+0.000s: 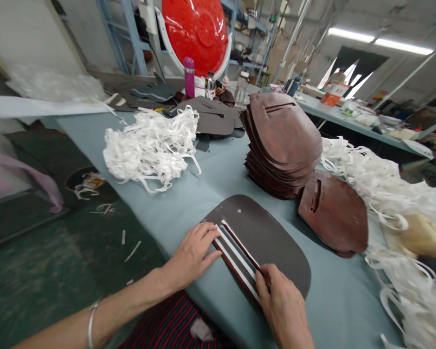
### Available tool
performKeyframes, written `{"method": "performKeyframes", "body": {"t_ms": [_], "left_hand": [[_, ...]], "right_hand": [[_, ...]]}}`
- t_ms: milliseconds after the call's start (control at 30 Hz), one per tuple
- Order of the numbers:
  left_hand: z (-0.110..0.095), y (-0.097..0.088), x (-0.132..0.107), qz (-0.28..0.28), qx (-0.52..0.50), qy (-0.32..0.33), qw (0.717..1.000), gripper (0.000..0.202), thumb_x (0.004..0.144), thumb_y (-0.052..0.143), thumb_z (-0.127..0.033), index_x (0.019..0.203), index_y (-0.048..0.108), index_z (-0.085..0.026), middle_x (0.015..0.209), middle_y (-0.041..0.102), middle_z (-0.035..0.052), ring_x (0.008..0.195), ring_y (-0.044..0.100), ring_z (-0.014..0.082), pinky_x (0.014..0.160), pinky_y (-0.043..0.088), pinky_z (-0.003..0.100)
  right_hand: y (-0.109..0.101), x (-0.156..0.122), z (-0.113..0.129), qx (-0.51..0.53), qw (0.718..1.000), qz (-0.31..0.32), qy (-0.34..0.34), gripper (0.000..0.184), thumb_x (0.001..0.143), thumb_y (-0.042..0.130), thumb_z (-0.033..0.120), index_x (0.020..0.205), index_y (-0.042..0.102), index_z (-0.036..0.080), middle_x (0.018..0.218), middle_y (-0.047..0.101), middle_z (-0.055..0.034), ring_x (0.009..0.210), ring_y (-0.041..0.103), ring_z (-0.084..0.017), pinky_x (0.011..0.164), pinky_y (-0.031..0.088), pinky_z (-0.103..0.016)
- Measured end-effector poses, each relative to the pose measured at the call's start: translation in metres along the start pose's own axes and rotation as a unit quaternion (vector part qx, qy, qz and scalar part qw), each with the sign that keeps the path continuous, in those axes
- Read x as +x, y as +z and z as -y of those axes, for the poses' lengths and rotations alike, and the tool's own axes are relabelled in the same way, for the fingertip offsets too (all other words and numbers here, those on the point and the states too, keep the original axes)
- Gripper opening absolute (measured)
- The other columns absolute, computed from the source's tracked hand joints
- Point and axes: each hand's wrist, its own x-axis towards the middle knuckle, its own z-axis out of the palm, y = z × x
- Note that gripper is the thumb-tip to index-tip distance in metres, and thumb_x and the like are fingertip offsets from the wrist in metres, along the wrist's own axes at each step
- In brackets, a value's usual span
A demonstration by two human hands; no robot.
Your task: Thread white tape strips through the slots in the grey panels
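A leather panel [269,232] lies on the table, dark grey side up. Narrow white tape strips [236,253] and brown edges run along its near side, beside a long slit. My left hand [194,249] rests on the far end of these strips, fingers laid flat and thumb apart. At the opposite end, my right hand [281,303] has its fingers curled and pinched on the panel's brown edge. Its fingertips are partly hidden. Beyond the panel stands a stack of brown leather panels [287,131] with slits, and another brown panel [336,213] lies to its right.
A heap of white tape strips [148,145] lies at the left, with more white strips [374,169] along the right. Grey pieces [214,116], a pink flask [189,80] and bottles stand behind. A red fan-shaped object [196,34] rises at the back. The table edge [141,220] drops to a green floor.
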Motion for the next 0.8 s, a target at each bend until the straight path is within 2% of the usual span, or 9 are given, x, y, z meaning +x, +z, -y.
{"method": "performKeyframes", "body": {"t_ms": [133,300,400,467,533,600,800], "left_hand": [[-0.002,-0.001,0.000,-0.001,-0.008,-0.003,1.000,0.032,0.087,0.059,-0.025,0.117,0.051,-0.021,0.122,0.052,0.0101,0.119,0.046,0.0249,0.102,0.042,0.047],[-0.004,-0.003,0.000,0.000,-0.015,-0.007,1.000,0.034,0.087,0.057,-0.024,0.120,0.049,-0.021,0.122,0.053,0.0109,0.118,0.047,0.0258,0.100,0.043,0.048],[-0.004,-0.004,0.001,0.017,0.004,-0.011,1.000,0.044,0.089,0.051,-0.021,0.132,0.040,-0.020,0.130,0.049,0.0121,0.122,0.044,0.0253,0.102,0.042,0.047],[-0.003,-0.005,0.002,0.037,0.039,-0.002,0.999,0.045,0.090,0.048,-0.020,0.134,0.039,-0.019,0.133,0.047,0.0114,0.124,0.043,0.0252,0.103,0.041,0.046],[-0.001,-0.005,0.003,0.050,0.079,0.014,0.996,0.041,0.091,0.047,-0.024,0.131,0.044,-0.017,0.132,0.050,0.0109,0.124,0.043,0.0258,0.104,0.040,0.045],[0.000,-0.005,0.004,0.055,0.107,0.027,0.992,0.040,0.092,0.048,-0.027,0.130,0.046,-0.016,0.131,0.052,0.0114,0.123,0.044,0.0262,0.103,0.039,0.045],[0.000,-0.005,0.004,0.063,0.126,0.049,0.989,0.041,0.092,0.048,-0.028,0.131,0.045,-0.014,0.131,0.053,0.0122,0.122,0.044,0.0255,0.104,0.038,0.044]], "right_hand": [[0.012,0.021,0.028,0.039,0.998,-0.029,-0.033,0.021,0.091,0.044,0.016,0.076,0.058,0.021,0.073,0.062,-0.0037,0.069,0.060,-0.018,0.065,0.041,-0.027],[0.025,0.058,0.072,0.085,0.990,-0.080,-0.084,0.027,0.085,0.041,0.003,0.088,0.062,0.019,0.082,0.060,-0.0065,0.080,0.056,-0.020,0.069,0.043,-0.028],[0.029,0.067,0.091,0.060,0.989,-0.084,-0.107,0.030,0.085,0.039,0.001,0.093,0.063,0.018,0.088,0.059,-0.0084,0.082,0.053,-0.022,0.070,0.044,-0.032],[0.030,0.064,0.095,0.021,0.987,-0.092,-0.131,0.029,0.086,0.039,0.003,0.096,0.063,0.015,0.089,0.059,-0.0105,0.081,0.051,-0.024,0.070,0.045,-0.036],[0.030,0.053,0.090,-0.016,0.984,-0.095,-0.152,0.027,0.087,0.039,0.004,0.097,0.063,0.013,0.089,0.059,-0.0122,0.081,0.050,-0.026,0.068,0.045,-0.038],[0.028,0.034,0.074,-0.045,0.980,-0.092,-0.169,0.028,0.087,0.039,0.004,0.099,0.062,0.011,0.090,0.059,-0.0134,0.081,0.050,-0.026,0.067,0.045,-0.038],[0.013,-0.050,-0.011,-0.034,0.972,-0.087,-0.215,0.037,0.093,0.034,0.012,0.125,0.052,0.012,0.110,0.056,-0.0163,0.098,0.049,-0.029,0.078,0.046,-0.043]]}}
